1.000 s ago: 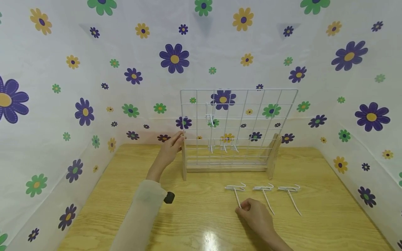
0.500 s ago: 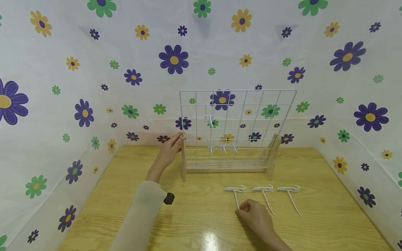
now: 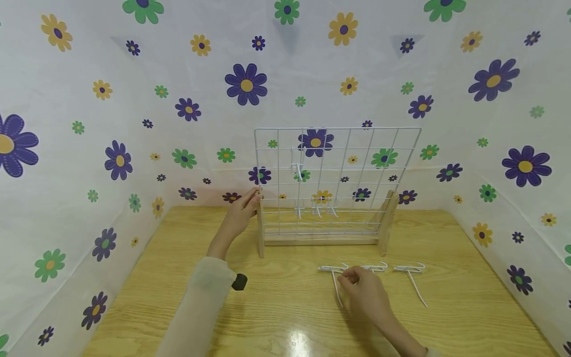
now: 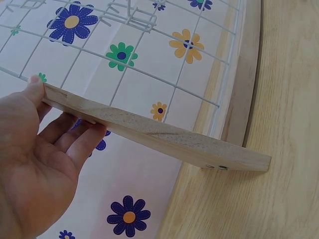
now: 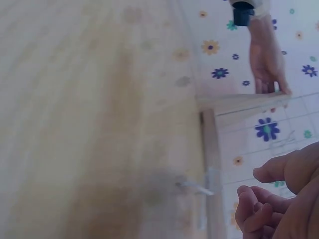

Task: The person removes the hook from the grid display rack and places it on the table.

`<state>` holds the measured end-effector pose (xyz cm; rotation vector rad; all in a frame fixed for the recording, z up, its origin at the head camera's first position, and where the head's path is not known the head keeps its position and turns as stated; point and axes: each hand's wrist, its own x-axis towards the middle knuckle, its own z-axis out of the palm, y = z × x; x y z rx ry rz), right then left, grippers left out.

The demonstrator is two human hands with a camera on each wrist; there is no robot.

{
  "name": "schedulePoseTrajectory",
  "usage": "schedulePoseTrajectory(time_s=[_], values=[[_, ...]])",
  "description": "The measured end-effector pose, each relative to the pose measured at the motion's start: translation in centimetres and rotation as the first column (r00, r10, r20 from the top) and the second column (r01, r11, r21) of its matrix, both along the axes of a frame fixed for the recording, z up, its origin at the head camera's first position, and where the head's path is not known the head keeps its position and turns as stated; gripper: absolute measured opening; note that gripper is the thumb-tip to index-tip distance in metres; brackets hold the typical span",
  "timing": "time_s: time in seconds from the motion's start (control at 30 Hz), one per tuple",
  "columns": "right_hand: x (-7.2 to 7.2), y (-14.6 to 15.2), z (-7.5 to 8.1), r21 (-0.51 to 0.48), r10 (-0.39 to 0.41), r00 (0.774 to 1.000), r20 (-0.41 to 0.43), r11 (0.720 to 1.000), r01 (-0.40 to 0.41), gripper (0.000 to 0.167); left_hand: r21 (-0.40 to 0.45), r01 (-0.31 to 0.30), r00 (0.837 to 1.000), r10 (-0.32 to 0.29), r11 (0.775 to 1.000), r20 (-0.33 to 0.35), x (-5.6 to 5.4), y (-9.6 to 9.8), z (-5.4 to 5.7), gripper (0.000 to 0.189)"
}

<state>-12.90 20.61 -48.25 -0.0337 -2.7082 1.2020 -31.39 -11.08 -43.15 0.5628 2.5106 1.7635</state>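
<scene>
A white wire grid (image 3: 339,128) stands upright in a wooden stand (image 3: 321,241). My left hand (image 3: 237,215) grips the top of the stand's left side piece (image 4: 149,129), thumb on one face and fingers on the other. Three white wire hooks lie in a row on the table: a left hook (image 3: 332,269), a middle hook (image 3: 376,268) and a right hook (image 3: 411,269). Just above the left and middle ones is my right hand (image 3: 367,295), fingers loosely curled, thumb apart from them, holding nothing visible. It hides the middle hook's stem.
On the grid hang an upper hook (image 3: 298,168) and a lower row of three, including a lower hook (image 3: 317,211). The wood-grain table (image 3: 276,307) is enclosed by a white flower-print sheet (image 3: 285,74).
My right hand has let go of the left hook's stem end and moved up toward the hook heads, now covering the middle stem. My left hand stays on the stand.
</scene>
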Motion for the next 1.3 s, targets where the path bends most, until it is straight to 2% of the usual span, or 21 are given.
schedulePoseTrajectory(time_s=[0.23, 0.5, 0.73, 0.87, 0.97, 1.3], values=[[-1.7, -0.9, 3.9, -0.042, 0.003, 0.992, -0.124, 0.999, -0.008, 0.011, -0.012, -0.002, 1.0, 0.003, 1.0, 0.02, -0.2, 0.0, -0.1, 0.062], [-3.8, -3.0, 8.4, -0.088, 0.022, 0.966, -0.257, 0.995, -0.046, 0.013, -0.028, -0.013, 1.0, 0.014, 1.0, 0.025, -0.1, -0.1, 0.2, 0.062], [-5.8, -4.2, 11.6, -0.083, 0.043, 0.919, -0.391, 0.993, -0.082, 0.016, -0.039, -0.021, 1.0, 0.022, 0.999, 0.02, -0.1, -0.1, 0.3, 0.061], [-6.7, -4.7, 12.9, -0.076, 0.059, 0.883, -0.466, 0.991, -0.106, 0.018, -0.024, -0.009, 1.0, 0.009, 1.0, 0.016, -0.1, -0.1, 0.3, 0.062], [-7.3, -5.1, 13.7, -0.066, 0.072, 0.855, -0.514, 0.99, -0.123, 0.019, -0.021, -0.005, 1.0, 0.006, 1.0, 0.015, 0.0, -0.1, 0.4, 0.061], [-8.5, -7.1, 15.0, -0.095, 0.091, 0.787, -0.61, 0.978, -0.186, 0.023, -0.012, -0.009, 1.0, 0.009, 1.0, 0.019, -0.1, -0.1, 0.3, 0.059]])
